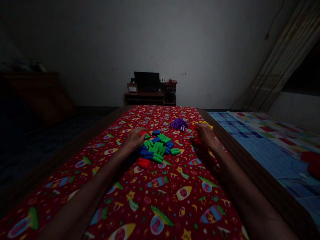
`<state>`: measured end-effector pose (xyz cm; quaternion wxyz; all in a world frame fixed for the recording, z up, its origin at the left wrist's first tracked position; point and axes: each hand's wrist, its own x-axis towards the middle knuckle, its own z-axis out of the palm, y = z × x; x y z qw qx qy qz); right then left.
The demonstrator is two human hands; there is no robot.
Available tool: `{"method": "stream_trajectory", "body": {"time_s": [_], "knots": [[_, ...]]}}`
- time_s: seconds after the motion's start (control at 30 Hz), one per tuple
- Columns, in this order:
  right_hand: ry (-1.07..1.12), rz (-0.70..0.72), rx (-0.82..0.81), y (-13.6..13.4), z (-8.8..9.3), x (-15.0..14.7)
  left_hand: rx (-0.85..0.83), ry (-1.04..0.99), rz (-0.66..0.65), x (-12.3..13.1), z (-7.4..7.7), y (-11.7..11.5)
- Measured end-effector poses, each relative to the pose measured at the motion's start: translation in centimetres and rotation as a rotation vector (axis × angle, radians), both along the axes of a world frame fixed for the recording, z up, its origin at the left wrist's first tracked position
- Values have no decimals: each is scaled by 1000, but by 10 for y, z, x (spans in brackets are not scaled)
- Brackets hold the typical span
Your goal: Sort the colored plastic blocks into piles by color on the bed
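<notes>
Head view: L hand [135,138] is curling its fingers in at a red pc [143,133] on the L edge of the mixed heap; can't tell if it's gripping it or only touching. R hand [205,132] is bending over the yellow pcs [209,125] nr the table's R edge, hiding some; can't tell if it's open, closed or gripping any.

Green pcs [158,147] are lying jumbled w/ blue pcs [169,145] mid-table, btwn the forearms, some on top of others. Another red pc is lying at the heap's near L side, and a blue one is lying just past the far side. Purple pcs [178,123] are sitting in their own pile farther back, btwn the hands but nearer R.

All pcs are resting on a red patterned cloth [160,200], covering most of the table. In the bkgd, a monitor [147,81] is standing on a desk [145,94] agst the wall [200,46]; a curtain [272,63] is hanging far R, above a bed [246,140].
</notes>
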<state>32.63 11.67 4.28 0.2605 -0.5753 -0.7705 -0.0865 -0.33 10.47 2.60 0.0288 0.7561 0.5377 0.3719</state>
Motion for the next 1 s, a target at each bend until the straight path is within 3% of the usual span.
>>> {"method": "stream_trajectory", "body": {"time_s": [0.17, 0.37, 0.53, 0.7, 0.83, 1.0], "knots": [[-112, -112, -175, 14, -12, 26, -83, 62, 134, -39, -11, 16], [-145, -122, -300, 21, -15, 24, -156, 46, 167, -54, -16, 32], [-106, -87, -201, 19, -10, 21, -230, -96, 149, -50, -24, 54], [-21, -73, -25, 6, 12, 14, -308, -166, 66, -43, -30, 64], [-17, -32, 72, -5, 27, 4, -364, -283, 76, -41, -28, 63], [-46, 64, 100, -14, 31, -17, -398, -446, 80, -41, -16, 47]]}}
